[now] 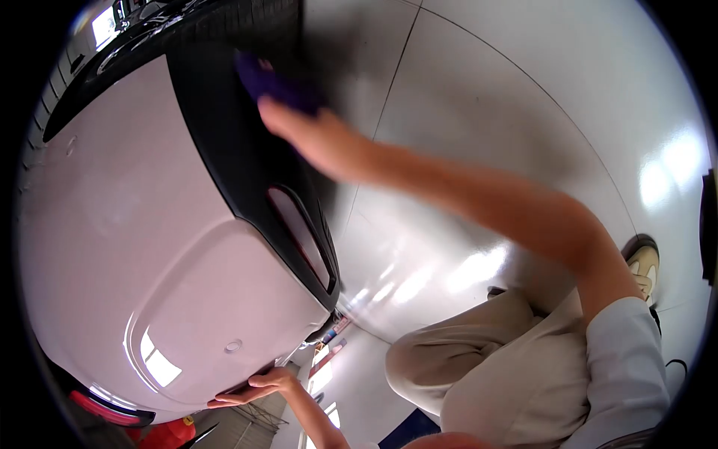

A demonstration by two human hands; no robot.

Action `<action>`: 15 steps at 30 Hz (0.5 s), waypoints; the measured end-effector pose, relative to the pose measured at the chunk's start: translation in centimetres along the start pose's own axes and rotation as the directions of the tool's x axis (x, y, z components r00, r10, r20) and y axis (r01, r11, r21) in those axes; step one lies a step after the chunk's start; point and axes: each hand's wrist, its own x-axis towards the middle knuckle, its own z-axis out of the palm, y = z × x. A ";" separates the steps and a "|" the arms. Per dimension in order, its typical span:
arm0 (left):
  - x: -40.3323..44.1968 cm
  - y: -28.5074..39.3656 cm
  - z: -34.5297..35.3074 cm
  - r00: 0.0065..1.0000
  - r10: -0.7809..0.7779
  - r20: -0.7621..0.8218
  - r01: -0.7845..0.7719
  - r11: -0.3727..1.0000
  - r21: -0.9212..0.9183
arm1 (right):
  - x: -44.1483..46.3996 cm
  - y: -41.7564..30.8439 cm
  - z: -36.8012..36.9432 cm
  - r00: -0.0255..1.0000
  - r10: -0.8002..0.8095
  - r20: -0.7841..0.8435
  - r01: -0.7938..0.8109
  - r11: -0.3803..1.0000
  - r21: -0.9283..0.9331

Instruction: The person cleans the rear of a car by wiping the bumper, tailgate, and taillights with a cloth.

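Observation:
My right hand (305, 133), smeared by motion, is closed on a purple cloth (292, 88). The cloth lies against the black lower bumper trim (217, 112) of a pale pink car, close to the tyre. With fingers stretched out flat, my left hand (262, 386) rests on the edge of the pink bumper panel (149, 247). Between the two hands, a long narrow reflector (301, 236) is set into the black trim. A small round cap (233, 346) shows on the panel near my left hand.
A dark tyre (247, 26) stands at the top beside the bumper. A red tail light (108, 408) is at the lower left. Shiny pale floor tiles (479, 97) spread to the right. My bent knees (464, 344) are close to the car, and a beige shoe (645, 269) is at the right.

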 end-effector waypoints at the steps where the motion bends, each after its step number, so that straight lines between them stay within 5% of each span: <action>1: -0.1 -0.2 0.0 1.000 0.000 0.005 0.000 1.000 0.000 | 2.5 -1.0 -0.9 0.999 0.037 0.004 -0.037 0.999 -0.023; 6: 0.0 -0.3 -0.4 1.000 0.009 0.006 -0.009 1.000 0.002 | 2.8 -4.2 0.4 0.995 -0.024 -0.099 0.012 0.993 -0.119; 8: 0.0 -0.2 -0.5 1.000 0.004 0.002 -0.004 1.000 0.009 | -0.9 -5.0 0.2 0.971 0.238 -0.017 -0.239 0.964 -0.113; 9: 0.0 -0.1 -0.1 1.000 -0.002 -0.001 0.002 1.000 0.004 | -3.0 -3.9 0.6 0.989 0.147 0.011 -0.147 0.989 -0.013; 12: 0.0 0.0 0.0 1.000 0.001 -0.008 -0.001 1.000 -0.001 | -7.5 -2.1 0.4 0.989 -0.075 0.129 0.097 0.980 -0.172; 15: 0.0 0.0 0.1 1.000 0.004 -0.007 -0.004 1.000 -0.009 | -4.9 -1.5 0.9 0.993 -0.082 0.080 0.085 0.995 -0.046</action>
